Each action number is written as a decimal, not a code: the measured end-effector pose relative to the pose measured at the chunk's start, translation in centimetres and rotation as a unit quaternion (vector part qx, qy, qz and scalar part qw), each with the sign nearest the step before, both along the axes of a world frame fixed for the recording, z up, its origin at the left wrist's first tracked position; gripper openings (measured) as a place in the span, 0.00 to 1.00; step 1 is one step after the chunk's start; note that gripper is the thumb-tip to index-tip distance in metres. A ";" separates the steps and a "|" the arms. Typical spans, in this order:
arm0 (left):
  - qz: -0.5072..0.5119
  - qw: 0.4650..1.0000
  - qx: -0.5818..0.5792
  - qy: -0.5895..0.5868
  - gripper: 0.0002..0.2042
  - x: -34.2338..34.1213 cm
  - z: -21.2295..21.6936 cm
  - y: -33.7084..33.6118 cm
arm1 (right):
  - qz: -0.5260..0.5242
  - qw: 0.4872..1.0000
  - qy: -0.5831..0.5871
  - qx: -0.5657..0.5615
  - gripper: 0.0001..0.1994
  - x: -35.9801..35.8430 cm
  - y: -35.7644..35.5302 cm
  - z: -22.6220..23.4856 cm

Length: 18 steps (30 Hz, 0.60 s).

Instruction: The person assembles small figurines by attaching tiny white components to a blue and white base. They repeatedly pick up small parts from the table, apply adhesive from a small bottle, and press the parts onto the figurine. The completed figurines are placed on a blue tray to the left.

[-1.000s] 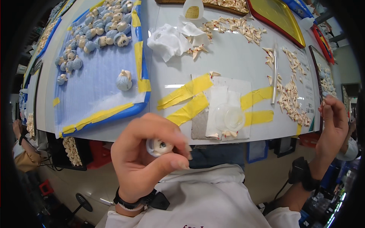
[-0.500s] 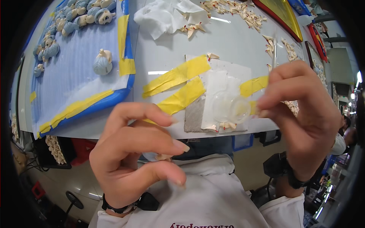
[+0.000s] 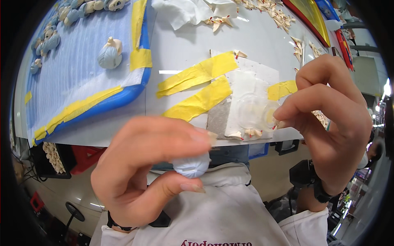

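The left grip (image 3: 123,176) steadies a blue head (image 3: 191,167) thumb-to-finger, while the right grip (image 3: 338,108) seemingly pinches a red-tipped piece (image 3: 273,127), its dish (image 3: 251,111) just left, likely for easy reach.

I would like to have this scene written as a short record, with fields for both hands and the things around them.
Left hand: holds pale blue rounded piece between thumb and fingers
Right hand: fingertips at transparent dish; grip unclear
Tray: blue, at left, with yellow tape; one doll head apart from others
Small pieces: cream, red-tipped, scattered
Cloth: white, crumpled
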<state>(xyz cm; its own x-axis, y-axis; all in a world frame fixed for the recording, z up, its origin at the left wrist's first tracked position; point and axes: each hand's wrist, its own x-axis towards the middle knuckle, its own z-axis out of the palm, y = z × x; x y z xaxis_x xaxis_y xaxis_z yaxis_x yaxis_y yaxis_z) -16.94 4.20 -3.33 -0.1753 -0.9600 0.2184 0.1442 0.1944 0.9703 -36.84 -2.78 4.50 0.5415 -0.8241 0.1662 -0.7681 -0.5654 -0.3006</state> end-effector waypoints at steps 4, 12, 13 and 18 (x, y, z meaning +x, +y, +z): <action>-0.030 1.000 0.002 0.008 0.14 0.1 0.0 -0.1 | 0.013 1.000 -0.007 -0.004 0.09 0.4 0.1 -0.1; -0.076 0.993 -0.087 -0.018 0.14 -0.5 -0.2 -0.9 | 0.005 0.999 -0.008 -0.034 0.09 0.7 0.4 -0.2; -0.077 0.993 -0.088 -0.019 0.14 -0.6 -0.1 -1.0 | 0.014 0.999 0.004 -0.049 0.09 0.6 0.3 -0.1; -0.064 0.994 -0.086 -0.021 0.14 -0.3 -0.3 -0.6 | 0.031 0.997 0.040 -0.051 0.10 0.4 0.2 0.5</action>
